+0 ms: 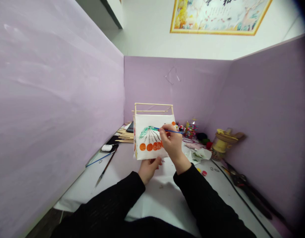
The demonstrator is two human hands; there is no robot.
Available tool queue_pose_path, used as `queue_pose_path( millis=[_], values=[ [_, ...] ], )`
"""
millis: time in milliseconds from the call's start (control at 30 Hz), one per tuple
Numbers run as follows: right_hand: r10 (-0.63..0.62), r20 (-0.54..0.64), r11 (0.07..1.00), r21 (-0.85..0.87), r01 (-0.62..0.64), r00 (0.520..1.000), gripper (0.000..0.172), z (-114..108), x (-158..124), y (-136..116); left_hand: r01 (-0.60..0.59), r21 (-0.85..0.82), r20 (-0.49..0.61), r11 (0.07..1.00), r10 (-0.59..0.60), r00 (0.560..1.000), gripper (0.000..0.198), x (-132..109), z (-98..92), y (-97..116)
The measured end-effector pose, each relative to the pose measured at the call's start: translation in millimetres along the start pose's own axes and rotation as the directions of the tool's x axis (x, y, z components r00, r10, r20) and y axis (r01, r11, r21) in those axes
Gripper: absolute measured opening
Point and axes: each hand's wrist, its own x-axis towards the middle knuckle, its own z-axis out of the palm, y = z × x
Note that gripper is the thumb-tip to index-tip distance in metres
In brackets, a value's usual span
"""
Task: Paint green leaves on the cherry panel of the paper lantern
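A box-shaped lantern [142,121] with white paper sides and a thin wooden stick frame is held up in the middle of the head view. Its front panel bears a green painted patch, dark lines fanning downward and a row of orange discs. From below, my left hand [147,169] grips the lantern's bottom edge; some fingers are hidden beneath it. My right hand [172,142] pinches a blue-handled paintbrush [176,132] in front of the panel's right part. The brush tip meets the right end of the green patch; whether it touches the paper is hard to tell.
Left on the table lie wooden sticks [125,135], a white earphone case [107,148], a blue brush [99,159] and a long dark brush [106,168]. Rightward are a jar of colourful balls [191,131], crumpled tissue [200,154], a yellow container [220,143] and dark-handled tools [248,191]. Purple partitions surround the table.
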Motion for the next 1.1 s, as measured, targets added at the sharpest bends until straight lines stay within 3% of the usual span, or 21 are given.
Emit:
queue_pose_path(
  millis=[333, 467, 633, 700, 800, 900, 967, 1033, 1100],
  values=[
    [-0.027, 0.067, 0.999, 0.024, 0.025, 0.997, 0.012, 1, -2, -5, 0.014, -0.007, -0.01, 1.0, -0.014, 1.0, 0.048, -2, 0.3, 4],
    [-0.021, 0.022, 0.999, 0.028, 0.021, 1.0, 0.012, 1, -3, -6, 0.009, 0.002, -0.018, 1.0, -0.009, 1.0, 0.047, -1, 0.1, 4],
    [-0.006, 0.045, 1.0, 0.024, 0.005, 0.999, 0.011, 0, -1, -5, 0.01, -0.003, -0.001, 1.0, -0.01, 1.0, 0.048, -1, 0.2, 3],
    [0.012, -0.015, 0.999, 0.052, -0.011, 1.0, 0.011, -4, 1, -5, 0.006, -0.014, -0.005, 1.0, -0.006, 1.0, 0.047, -2, 0.2, 3],
    [0.018, -0.216, 0.988, 0.154, 0.016, 0.976, 0.01, -19, 7, -8, 0.013, -0.019, -0.01, 1.0, -0.013, 1.0, 0.045, -2, -0.4, 3],
    [0.028, -0.453, 0.972, 0.219, 0.081, 0.891, 0.007, -40, 16, -11, 0.029, -0.05, -0.004, 0.998, -0.029, 1.0, 0.046, -1, -2.0, 0],
    [0.021, -0.552, 0.966, 0.228, 0.126, 0.834, 0.005, -54, 22, -10, 0.024, -0.086, -0.017, 0.996, -0.026, 1.0, 0.048, 1, -3.2, -3],
    [0.005, -0.566, 0.969, 0.206, 0.136, 0.824, 0.007, -67, 23, -2, 0.011, -0.114, -0.039, 0.993, -0.016, 0.999, 0.048, 2, -4.0, -3],
    [-0.018, -0.494, 0.982, 0.155, 0.108, 0.869, 0.012, -79, 16, 11, 0.007, -0.121, -0.045, 0.993, -0.012, 0.999, 0.049, 2, -4.0, -2]
  ],
)
